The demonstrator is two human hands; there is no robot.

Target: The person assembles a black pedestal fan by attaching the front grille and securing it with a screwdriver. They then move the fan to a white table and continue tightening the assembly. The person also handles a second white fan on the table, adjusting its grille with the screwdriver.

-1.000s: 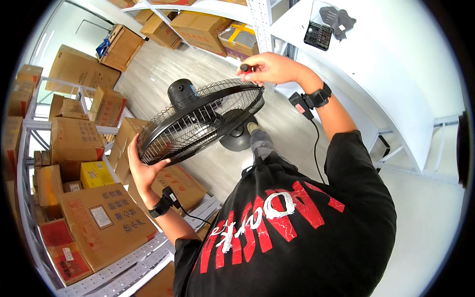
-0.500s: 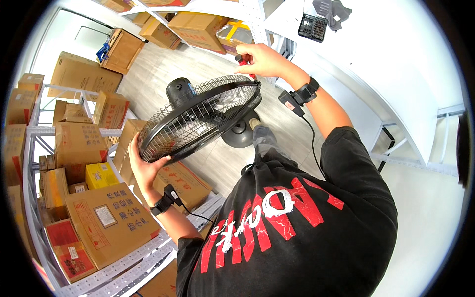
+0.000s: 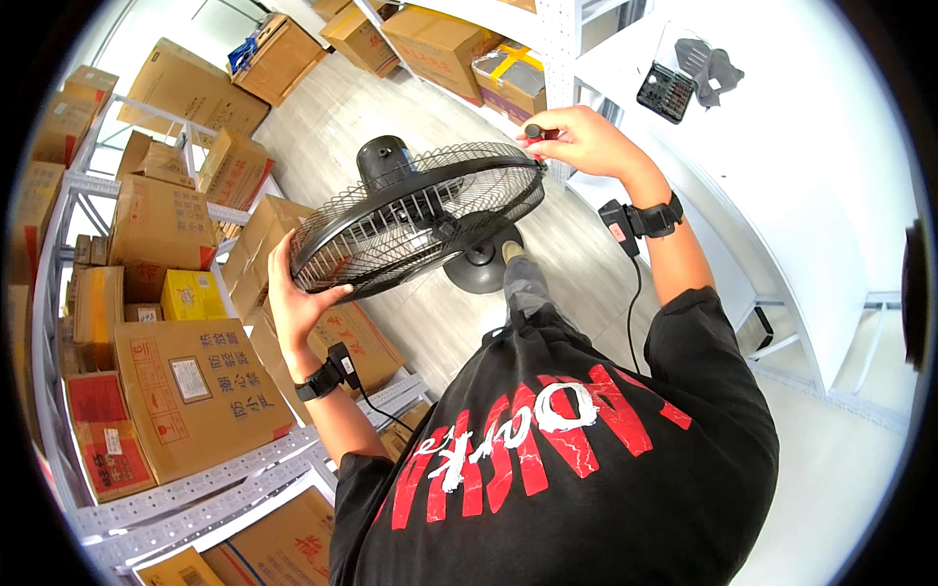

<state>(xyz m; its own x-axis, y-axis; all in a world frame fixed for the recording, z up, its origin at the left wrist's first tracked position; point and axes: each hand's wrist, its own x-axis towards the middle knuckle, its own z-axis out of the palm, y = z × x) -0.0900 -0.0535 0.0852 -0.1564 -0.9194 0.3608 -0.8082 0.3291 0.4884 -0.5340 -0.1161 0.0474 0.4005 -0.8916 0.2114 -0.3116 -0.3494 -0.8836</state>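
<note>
A black standing fan has its wire-caged head tilted in front of me, with the motor housing behind it and the round base on the floor beside my foot. My left hand grips the left edge of the cage, thumb on the near side and fingers round the rim. At the opposite edge, my right hand is closed on a screwdriver with a red and black handle. Its tip is by the rim's right end; exact contact cannot be made out.
Metal shelving loaded with cardboard boxes runs along my left. More cartons stand at the back. On the right, a white table bears an open bit set and a dark grey cloth-like item.
The view has shifted, and the fan head looks slightly more level. The screwdriver's handle end now points more toward me. Both hands keep their holds.
</note>
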